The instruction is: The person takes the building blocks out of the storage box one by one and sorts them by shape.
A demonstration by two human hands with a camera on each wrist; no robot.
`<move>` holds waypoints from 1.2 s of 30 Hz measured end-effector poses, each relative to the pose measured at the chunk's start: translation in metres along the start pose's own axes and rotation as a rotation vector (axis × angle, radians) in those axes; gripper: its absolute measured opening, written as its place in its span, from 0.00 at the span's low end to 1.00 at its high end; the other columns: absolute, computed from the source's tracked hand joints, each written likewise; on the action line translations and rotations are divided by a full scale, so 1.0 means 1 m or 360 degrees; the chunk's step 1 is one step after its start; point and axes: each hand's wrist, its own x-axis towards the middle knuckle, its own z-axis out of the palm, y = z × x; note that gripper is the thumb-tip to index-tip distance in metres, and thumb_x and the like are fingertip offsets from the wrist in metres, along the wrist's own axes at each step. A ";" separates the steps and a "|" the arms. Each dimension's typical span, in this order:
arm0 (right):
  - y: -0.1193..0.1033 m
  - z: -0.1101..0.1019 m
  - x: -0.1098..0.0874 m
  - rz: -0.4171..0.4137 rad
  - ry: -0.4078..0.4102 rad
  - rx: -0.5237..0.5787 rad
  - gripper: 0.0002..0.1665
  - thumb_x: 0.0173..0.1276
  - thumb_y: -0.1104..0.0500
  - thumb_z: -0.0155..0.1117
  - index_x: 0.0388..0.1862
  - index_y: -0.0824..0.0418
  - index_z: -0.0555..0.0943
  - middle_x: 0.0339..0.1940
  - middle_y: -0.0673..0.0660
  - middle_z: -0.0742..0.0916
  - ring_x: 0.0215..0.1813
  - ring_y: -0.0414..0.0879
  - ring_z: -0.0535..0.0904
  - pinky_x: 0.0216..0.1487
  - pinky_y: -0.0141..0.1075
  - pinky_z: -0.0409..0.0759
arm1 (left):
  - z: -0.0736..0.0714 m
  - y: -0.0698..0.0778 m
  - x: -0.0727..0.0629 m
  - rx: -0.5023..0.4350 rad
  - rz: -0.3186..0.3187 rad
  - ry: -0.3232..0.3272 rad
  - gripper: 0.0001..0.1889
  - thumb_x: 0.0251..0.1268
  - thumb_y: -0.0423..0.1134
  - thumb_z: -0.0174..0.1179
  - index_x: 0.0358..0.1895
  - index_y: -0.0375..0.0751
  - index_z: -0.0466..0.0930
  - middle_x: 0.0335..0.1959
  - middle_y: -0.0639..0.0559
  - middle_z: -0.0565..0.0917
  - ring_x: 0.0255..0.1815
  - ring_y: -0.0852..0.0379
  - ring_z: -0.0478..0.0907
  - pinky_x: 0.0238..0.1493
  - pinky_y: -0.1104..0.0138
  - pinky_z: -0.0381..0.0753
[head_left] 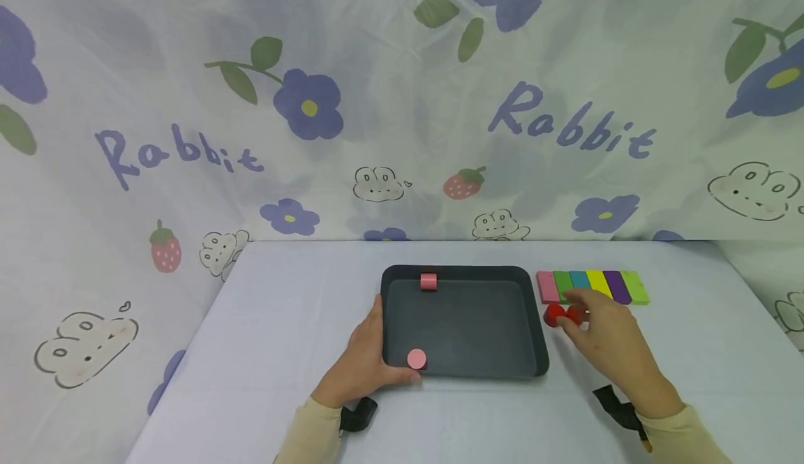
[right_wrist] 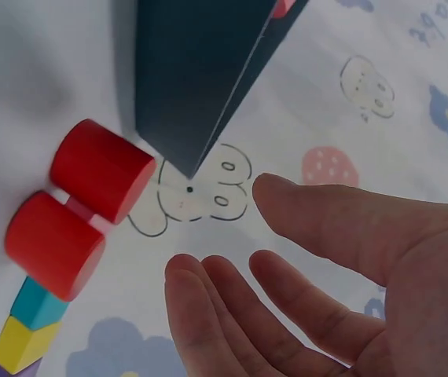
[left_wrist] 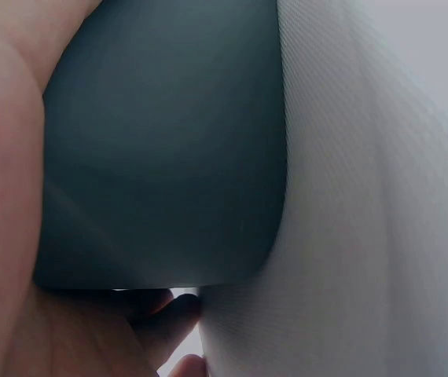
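Observation:
My left hand (head_left: 361, 363) holds the near left corner of a dark grey tray (head_left: 477, 324), its thumb along the front edge and its fingers along the left side. Inside the tray, one pink cylinder (head_left: 428, 282) lies by the back wall and another pink cylinder (head_left: 417, 359) stands near the front left. To the tray's right, two red cylinders (right_wrist: 102, 169) stand side by side on the table. Over them hovers my right hand (head_left: 606, 331), thumb and fingers spread; the right wrist view shows a gap between its fingertips and the cylinders, with nothing held.
Behind the red cylinders runs a row of several coloured blocks (head_left: 634, 287), in pink, green, blue, yellow, purple and light green. A white cloth (head_left: 283, 310) covers the table. Patterned fabric (head_left: 408, 115) hangs behind it.

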 end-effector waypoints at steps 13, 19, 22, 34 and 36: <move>-0.023 0.007 0.012 -0.0137 0.0044 0.0066 0.27 0.61 0.64 0.74 0.58 0.73 0.79 0.47 0.68 0.87 0.43 0.59 0.85 0.42 0.52 0.85 | 0.000 0.000 0.002 0.0013 -0.0015 0.0000 0.77 0.40 0.62 0.80 0.80 0.31 0.29 0.82 0.39 0.42 0.80 0.38 0.46 0.75 0.41 0.50; -0.035 0.013 0.023 -0.0225 0.0056 0.0081 0.24 0.62 0.64 0.74 0.55 0.71 0.80 0.46 0.66 0.87 0.41 0.57 0.85 0.41 0.50 0.85 | 0.001 -0.001 0.002 0.0011 -0.0012 -0.0007 0.77 0.41 0.62 0.80 0.80 0.31 0.28 0.82 0.38 0.42 0.80 0.38 0.46 0.75 0.41 0.49; -0.043 0.014 0.028 -0.0257 0.0058 0.0083 0.22 0.62 0.65 0.74 0.54 0.71 0.80 0.46 0.65 0.87 0.41 0.57 0.85 0.42 0.50 0.85 | 0.001 -0.001 0.002 0.0004 -0.0004 -0.0005 0.77 0.41 0.61 0.80 0.80 0.31 0.29 0.82 0.38 0.42 0.80 0.38 0.46 0.75 0.41 0.50; -0.066 0.029 0.050 -0.0302 0.0038 0.0043 0.22 0.61 0.63 0.75 0.53 0.70 0.81 0.47 0.64 0.87 0.43 0.56 0.85 0.46 0.49 0.85 | 0.001 -0.002 0.001 0.0012 -0.0011 -0.0011 0.77 0.41 0.62 0.80 0.80 0.32 0.28 0.82 0.38 0.41 0.81 0.38 0.45 0.75 0.42 0.51; -0.070 0.031 0.053 -0.0312 0.0027 0.0039 0.22 0.61 0.63 0.75 0.53 0.70 0.81 0.47 0.64 0.87 0.44 0.56 0.85 0.46 0.49 0.85 | 0.001 -0.002 0.001 0.0015 -0.0016 -0.0012 0.77 0.41 0.62 0.80 0.80 0.32 0.28 0.83 0.39 0.41 0.81 0.38 0.45 0.75 0.42 0.52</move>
